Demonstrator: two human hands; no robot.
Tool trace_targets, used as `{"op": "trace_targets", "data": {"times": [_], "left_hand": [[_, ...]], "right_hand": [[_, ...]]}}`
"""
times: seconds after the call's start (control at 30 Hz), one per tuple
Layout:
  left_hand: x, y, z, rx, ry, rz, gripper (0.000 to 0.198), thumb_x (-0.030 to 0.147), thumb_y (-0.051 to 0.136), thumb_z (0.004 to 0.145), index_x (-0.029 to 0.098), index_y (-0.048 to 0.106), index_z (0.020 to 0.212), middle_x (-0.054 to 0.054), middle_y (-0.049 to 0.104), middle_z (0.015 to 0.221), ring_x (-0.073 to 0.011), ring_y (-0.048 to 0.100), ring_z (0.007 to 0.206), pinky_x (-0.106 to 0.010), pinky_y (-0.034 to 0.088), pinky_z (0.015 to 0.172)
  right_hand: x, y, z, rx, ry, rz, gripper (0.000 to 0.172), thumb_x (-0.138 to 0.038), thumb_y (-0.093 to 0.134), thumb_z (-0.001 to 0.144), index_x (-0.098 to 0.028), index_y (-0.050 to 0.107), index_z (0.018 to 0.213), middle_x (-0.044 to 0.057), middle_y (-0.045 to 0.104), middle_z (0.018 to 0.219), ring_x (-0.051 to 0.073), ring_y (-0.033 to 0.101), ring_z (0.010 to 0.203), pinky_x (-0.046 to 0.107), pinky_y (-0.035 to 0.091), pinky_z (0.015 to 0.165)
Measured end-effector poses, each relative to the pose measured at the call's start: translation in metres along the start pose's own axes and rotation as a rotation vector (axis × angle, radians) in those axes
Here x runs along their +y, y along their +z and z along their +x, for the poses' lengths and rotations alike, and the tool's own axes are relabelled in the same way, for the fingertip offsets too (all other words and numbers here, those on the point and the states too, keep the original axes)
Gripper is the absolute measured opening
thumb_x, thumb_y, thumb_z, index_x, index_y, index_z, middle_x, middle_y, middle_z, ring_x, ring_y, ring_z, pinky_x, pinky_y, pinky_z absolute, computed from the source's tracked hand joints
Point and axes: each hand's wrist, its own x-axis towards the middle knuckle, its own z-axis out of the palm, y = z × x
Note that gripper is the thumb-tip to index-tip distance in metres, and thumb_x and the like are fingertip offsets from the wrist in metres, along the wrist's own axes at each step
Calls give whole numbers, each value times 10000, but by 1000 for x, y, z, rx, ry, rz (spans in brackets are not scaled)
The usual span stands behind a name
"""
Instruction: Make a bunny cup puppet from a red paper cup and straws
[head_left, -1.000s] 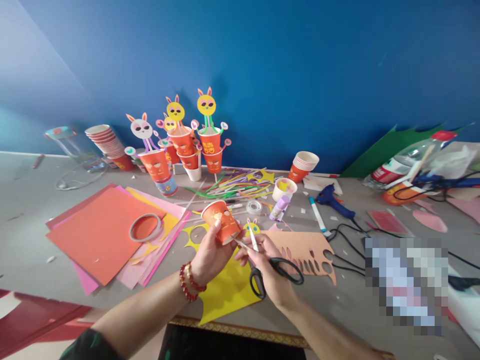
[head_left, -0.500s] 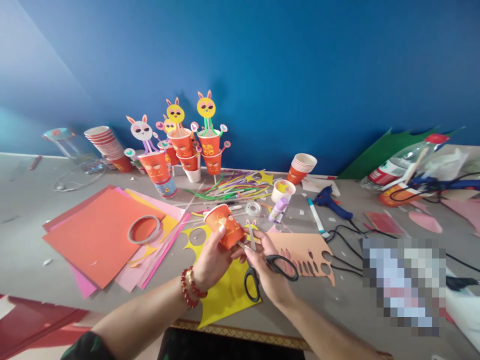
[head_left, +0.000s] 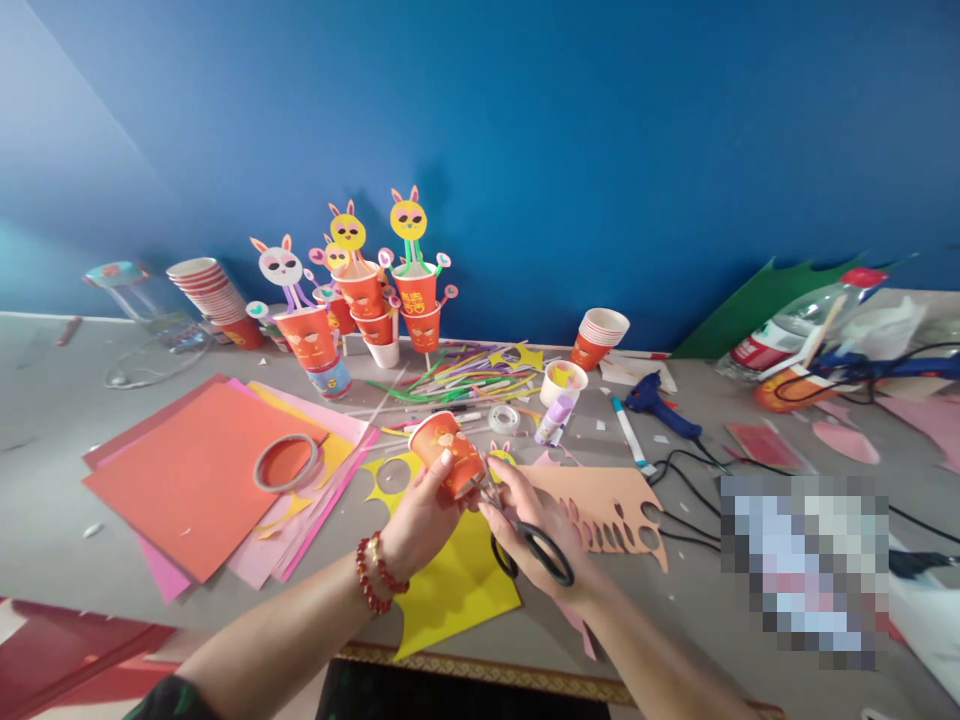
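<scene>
My left hand [head_left: 424, 510] is wrapped around a red-orange paper cup [head_left: 456, 462], tilted with its mouth up and to the left. In my right hand [head_left: 536, 530] is a pair of black-handled scissors [head_left: 551, 556], gripped around the blades rather than by the finger loops. The scissors' tips are at the base of the cup; fingers hide the exact contact. Beneath both hands lies a yellow sheet [head_left: 457, 590] with cut-outs. A small yellow rabbit-eared cutout [head_left: 501, 455] shows just behind my right fingers.
Rabbit-faced cups [head_left: 311, 340] stand at the back left, near a leaning cup stack [head_left: 214, 295]. Coloured paper sheets [head_left: 187, 480] and a tape roll [head_left: 286, 463] lie left. To the right are a glue stick [head_left: 553, 420], a blue glue gun [head_left: 660, 405] with cords, and a bottle [head_left: 802, 320].
My right hand has turned the scissors, bringing their tips in against the cup's base and closing the blades together. The cup stays in my left hand, nearly in place.
</scene>
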Motion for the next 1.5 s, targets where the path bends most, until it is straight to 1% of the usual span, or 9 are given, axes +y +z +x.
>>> {"op": "trace_targets", "data": {"times": [0.37,0.6,0.7,0.8,0.97,1.07,1.23,1.33,1.5], "left_hand": [[-2,7,-6,22,-59,-4,418,428,815,772,131,725,1053,-71,735,969,-181,657,891,-272,500,828],[4,4,-7,5,-145,68,491,481,746,831,119,676,1156,-59,705,876,-163,641,795,-271,498,739],[4,3,-7,9,-148,46,434,449,721,863,125,682,1149,-71,715,934,-166,648,812,-278,498,751],[3,5,-7,4,-98,-15,348,373,761,839,129,704,1082,-90,726,1040,-195,659,921,-297,497,842],[3,10,-9,-166,-41,-76,233,323,733,851,108,725,939,-85,737,918,-198,657,806,-322,506,781],[3,10,-8,-202,-52,-109,198,292,736,842,108,730,916,-81,745,914,-190,660,794,-316,509,779],[5,6,-6,-102,-87,-163,325,363,757,840,150,707,1080,-92,749,1088,-233,677,1013,-337,502,905],[6,6,-5,-104,-101,-150,255,305,757,848,143,710,1039,-91,752,1065,-219,680,1004,-321,499,912],[4,9,-6,-126,-109,-142,189,276,764,826,147,698,947,-62,735,915,-203,678,854,-324,504,838]], "right_hand": [[8,2,4,63,-424,-205,706,-128,440,995,-220,101,1608,89,749,962,248,689,814,383,566,749],[10,0,3,-29,-482,-272,785,-105,454,974,-281,37,1615,85,734,926,246,650,738,352,535,651],[9,0,3,-50,-406,-186,717,-141,443,987,-304,118,1605,85,732,983,252,665,809,374,539,718],[5,1,2,-38,-135,37,607,-216,440,1002,-276,244,1573,42,709,855,221,657,732,347,535,699],[-4,5,-1,56,124,560,573,-337,445,1023,-243,257,1555,9,636,777,198,642,727,308,537,677],[-5,5,-2,84,127,568,584,-333,454,1020,-230,246,1556,6,626,771,195,636,724,307,536,687],[0,3,-2,84,0,187,603,-249,443,992,-235,238,1559,-9,647,724,197,631,644,320,530,672],[0,2,-3,86,-54,46,604,-217,436,981,-258,253,1555,-21,635,674,210,635,648,338,532,698],[-7,3,-4,119,60,378,602,-301,456,1001,-240,242,1561,-10,642,728,187,631,650,308,525,660]]}}
